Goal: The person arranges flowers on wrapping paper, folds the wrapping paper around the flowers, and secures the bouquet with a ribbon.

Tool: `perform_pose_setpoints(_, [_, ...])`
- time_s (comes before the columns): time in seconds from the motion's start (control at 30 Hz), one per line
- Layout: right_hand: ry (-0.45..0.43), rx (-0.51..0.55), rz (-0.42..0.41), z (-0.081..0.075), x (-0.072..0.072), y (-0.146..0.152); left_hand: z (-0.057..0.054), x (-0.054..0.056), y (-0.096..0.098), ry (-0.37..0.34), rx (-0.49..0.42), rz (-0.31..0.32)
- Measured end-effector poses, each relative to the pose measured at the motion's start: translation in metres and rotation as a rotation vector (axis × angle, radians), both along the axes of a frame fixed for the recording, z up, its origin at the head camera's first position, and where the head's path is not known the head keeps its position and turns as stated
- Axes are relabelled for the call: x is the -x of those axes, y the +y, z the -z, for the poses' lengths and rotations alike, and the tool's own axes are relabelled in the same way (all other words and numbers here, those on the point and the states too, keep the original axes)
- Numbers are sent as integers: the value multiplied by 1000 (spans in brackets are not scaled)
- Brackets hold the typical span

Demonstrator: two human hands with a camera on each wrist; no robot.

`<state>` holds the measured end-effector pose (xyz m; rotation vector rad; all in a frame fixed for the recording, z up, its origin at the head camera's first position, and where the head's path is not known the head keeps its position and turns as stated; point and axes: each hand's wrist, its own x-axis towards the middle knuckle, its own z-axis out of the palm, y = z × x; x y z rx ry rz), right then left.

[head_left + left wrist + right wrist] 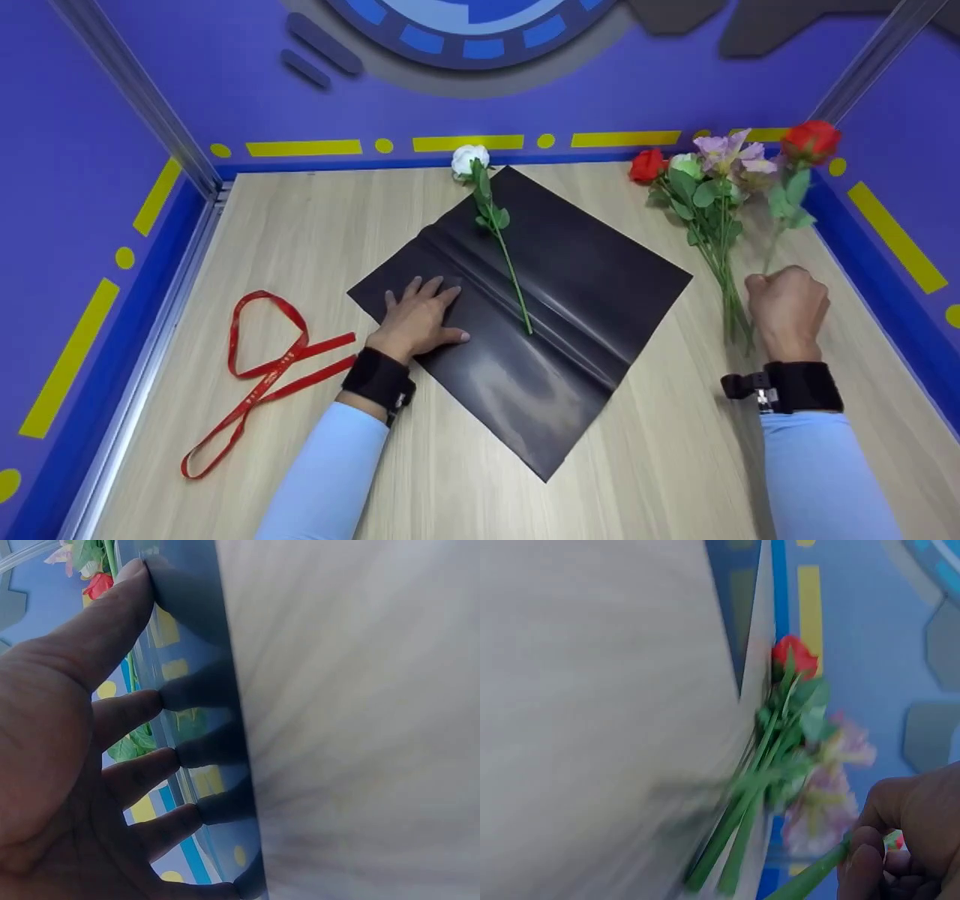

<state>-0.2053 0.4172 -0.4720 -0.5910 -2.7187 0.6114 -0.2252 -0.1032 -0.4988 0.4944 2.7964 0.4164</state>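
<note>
A black sheet of wrapping paper [585, 262] lies creased on the table, turned like a diamond. My left hand [420, 319] rests on its left part with fingers spread; in the left wrist view the fingertips touch the shiny sheet [202, 712]. Across the sheet lies a white artificial rose [470, 161], its green stem pointing toward me. At the right, my right hand [787, 311] grips the stem of a red artificial rose [811, 142], its bloom held up and away from me. Beside it lies a bunch of flowers [709, 195] in red, white and pale purple.
A red printed ribbon [259, 390] lies looped on the table at the left. Blue panels [525, 112] with yellow marks stand behind and at both sides of the wooden table [465, 480]. Metal posts [142, 90] rise at the back corners.
</note>
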Motion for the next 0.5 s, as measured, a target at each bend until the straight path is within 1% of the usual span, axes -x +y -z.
perform_pose_setpoints(0.1, [31,24,-34,-2,5,-25,1,0,0,-9,-4,-3])
perform_pose_setpoints(0.2, [58,40,-74,-1,11,-54,2,0,0,-7,-13,-4])
perform_pose_setpoints(0.27, [76,48,-112,2,16,-74,2,0,0,-5,-19,-5])
perform_pose_setpoints(0.37, [126,49,-173,10,24,-105,1,0,0,-5,-21,-8])
perform_pose_setpoints(0.5, [130,106,-260,19,34,-145,1,0,-1,-8,-21,-12])
